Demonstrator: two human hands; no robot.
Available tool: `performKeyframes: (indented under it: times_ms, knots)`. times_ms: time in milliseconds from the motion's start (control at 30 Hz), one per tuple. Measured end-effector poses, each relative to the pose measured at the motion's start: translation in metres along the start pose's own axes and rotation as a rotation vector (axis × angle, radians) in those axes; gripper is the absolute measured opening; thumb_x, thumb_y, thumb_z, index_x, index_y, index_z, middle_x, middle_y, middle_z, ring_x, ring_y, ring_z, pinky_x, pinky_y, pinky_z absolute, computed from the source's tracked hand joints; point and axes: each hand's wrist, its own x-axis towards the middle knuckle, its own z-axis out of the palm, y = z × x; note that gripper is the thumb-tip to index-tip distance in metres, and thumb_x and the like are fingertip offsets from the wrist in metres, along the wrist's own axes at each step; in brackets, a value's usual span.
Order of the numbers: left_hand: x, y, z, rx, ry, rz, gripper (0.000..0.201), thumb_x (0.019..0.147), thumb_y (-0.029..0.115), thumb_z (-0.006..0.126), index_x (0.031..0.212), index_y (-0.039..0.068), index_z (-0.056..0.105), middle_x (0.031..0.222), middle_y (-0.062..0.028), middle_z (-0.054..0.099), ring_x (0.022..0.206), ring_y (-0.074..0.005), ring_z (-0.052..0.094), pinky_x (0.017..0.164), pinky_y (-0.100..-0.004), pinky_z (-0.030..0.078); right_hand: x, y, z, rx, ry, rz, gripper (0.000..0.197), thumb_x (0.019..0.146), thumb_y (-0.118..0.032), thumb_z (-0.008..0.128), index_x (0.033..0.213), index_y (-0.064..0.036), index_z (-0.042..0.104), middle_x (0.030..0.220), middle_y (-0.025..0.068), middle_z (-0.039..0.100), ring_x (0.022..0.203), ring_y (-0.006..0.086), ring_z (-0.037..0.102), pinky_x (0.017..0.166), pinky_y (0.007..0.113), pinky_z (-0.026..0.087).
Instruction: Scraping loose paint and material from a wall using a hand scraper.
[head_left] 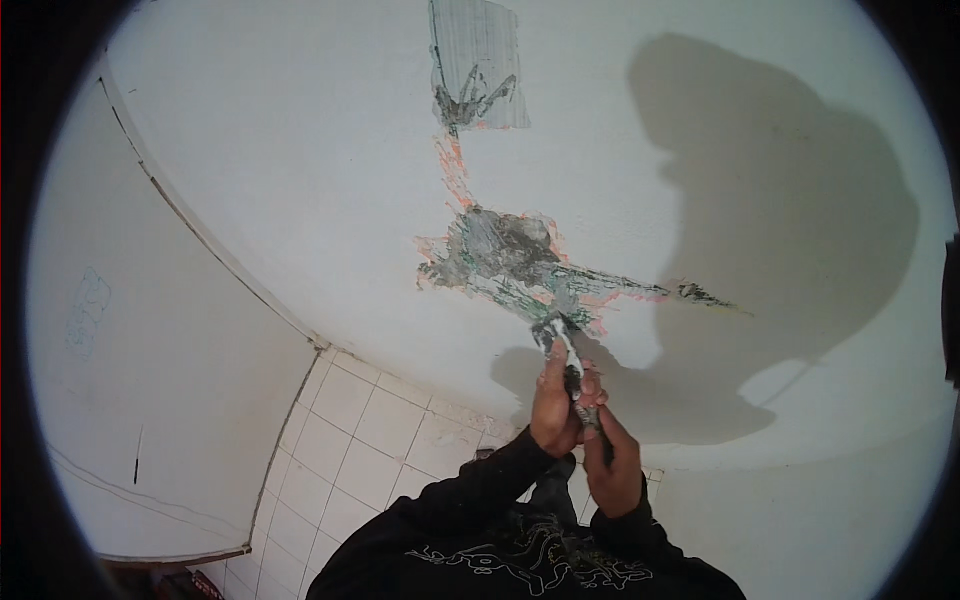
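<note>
Both my hands are close together in front of a white wall (pixel 590 180), just below its damaged patch (pixel 510 245). They grip what looks like a putty knife (pixel 574 375), dark and smeared with white paste. My left hand (pixel 553 415) is closed around its upper part, the thumb lying along it toward the blade. Around the dark handle below, my right hand (pixel 615 462) is closed. The blade end points up at the lower edge of the patch; I cannot tell whether it touches the wall. Grey filler, green streaks and orange chipped edges mark the patch.
A grey filled rectangle (pixel 480 60) sits higher on the wall, joined to the patch by an orange chipped strip (pixel 455 170). At left stands a pale panel (pixel 180 350). White floor tiles (pixel 350 440) lie below. My shadow (pixel 790 220) falls across the wall at right.
</note>
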Motion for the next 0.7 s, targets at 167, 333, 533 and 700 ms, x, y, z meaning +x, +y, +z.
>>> performKeyframes:
  times_ms: [167, 333, 533, 700]
  knots:
    - [0.001, -0.002, 0.004, 0.046, -0.007, 0.085, 0.040, 0.091, 0.045, 0.041, 0.084, 0.007, 0.047, 0.056, -0.0019, 0.042, 0.047, -0.0116, 0.038, 0.054, -0.0285, 0.040, 0.007, 0.008, -0.002, -0.009, 0.025, -0.177, 0.031, 0.086, -0.003, 0.048, 0.114, 0.0098, 0.048, 0.086, 0.0119, 0.060, 0.075, 0.0127, 0.054, 0.068, 0.024, 0.043]
    - [0.015, -0.007, 0.009, 0.027, 0.036, 0.158, 0.043, 0.091, 0.050, 0.038, 0.082, 0.009, 0.047, 0.051, 0.0003, 0.037, 0.046, -0.0111, 0.036, 0.053, -0.0267, 0.038, 0.025, 0.002, -0.010, -0.080, 0.015, -0.280, 0.031, 0.082, -0.005, 0.053, 0.110, 0.0081, 0.049, 0.091, 0.0223, 0.058, 0.080, 0.0328, 0.059, 0.071, 0.033, 0.046]
    - [0.006, 0.002, 0.014, -0.107, -0.023, 0.090, 0.041, 0.089, 0.053, 0.040, 0.078, 0.014, 0.048, 0.049, 0.0042, 0.033, 0.043, -0.0072, 0.031, 0.049, -0.0234, 0.034, 0.019, -0.015, -0.010, -0.176, -0.005, -0.408, 0.032, 0.083, -0.004, 0.053, 0.112, 0.0078, 0.048, 0.083, 0.0220, 0.054, 0.076, 0.0364, 0.055, 0.067, 0.038, 0.045]
    - [0.010, 0.007, 0.028, -0.045, 0.075, 0.104, 0.041, 0.089, 0.053, 0.040, 0.078, 0.015, 0.048, 0.050, 0.0066, 0.033, 0.043, -0.0048, 0.030, 0.047, -0.0204, 0.032, 0.026, -0.017, -0.007, -0.191, 0.011, -0.326, 0.031, 0.084, -0.005, 0.052, 0.111, 0.0088, 0.048, 0.082, 0.0215, 0.054, 0.073, 0.0351, 0.055, 0.065, 0.038, 0.044]
